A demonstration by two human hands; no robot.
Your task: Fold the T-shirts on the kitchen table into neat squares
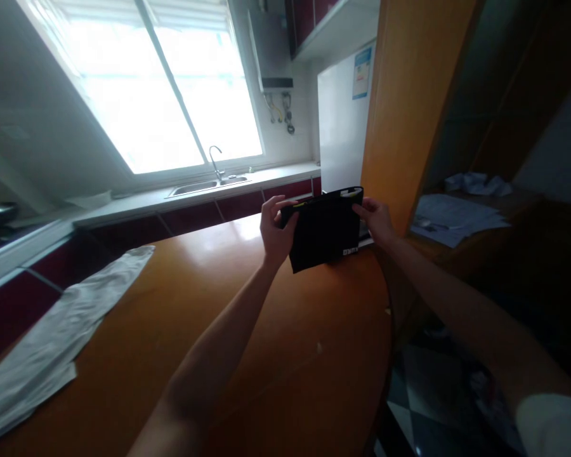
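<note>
A flat black pouch (324,231) is held up over the far right part of the wooden table (209,355). Its upper edge gapes a little, and something white and yellow-green shows along it. Small white marks are printed near its lower right corner. My left hand (276,231) grips the pouch's left upper corner, thumb on the near face. At the opposite upper corner, my right hand (377,219) pinches the edge between thumb and fingers. What lies inside the pouch is hidden.
White cloth (71,324) lies along the table's left edge. Beyond stand a counter with a sink (209,186), a fridge (345,120) and a wall-mounted heater (272,47). Papers (450,216) lie on a side surface at right, past a wooden panel (413,95).
</note>
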